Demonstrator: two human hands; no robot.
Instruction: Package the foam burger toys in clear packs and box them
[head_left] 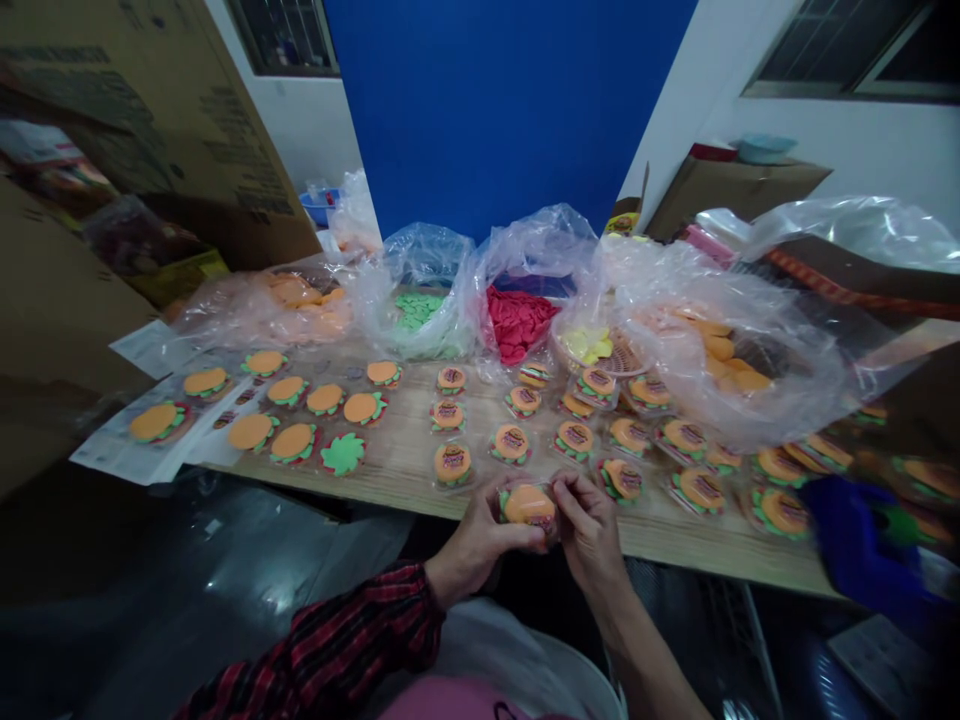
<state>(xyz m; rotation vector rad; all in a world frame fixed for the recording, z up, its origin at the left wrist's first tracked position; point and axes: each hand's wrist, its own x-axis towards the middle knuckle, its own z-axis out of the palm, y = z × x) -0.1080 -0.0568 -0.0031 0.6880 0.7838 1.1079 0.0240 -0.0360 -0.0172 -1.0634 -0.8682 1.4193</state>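
A toy burger in a clear plastic case (528,505) is held just off the table's front edge. My left hand (484,530) wraps round its left side, thumb along the front. My right hand (589,515) pinches at the case's right edge with thumb and forefinger. Close beyond my hands stand several labelled, cased burgers, among them one burger (452,462) to the left and another burger (574,439) to the right. On the left side lie unlabelled burgers (292,442) in open clear trays, and one tray shows a green lettuce piece (343,453) on top.
Clear bags at the back hold green pieces (417,310), red pieces (517,320) and orange buns (724,355). Yellow pieces (589,343) lie in a basket. A label sheet (154,455) covers the table's left end. A blue tape dispenser (855,540) stands at the right.
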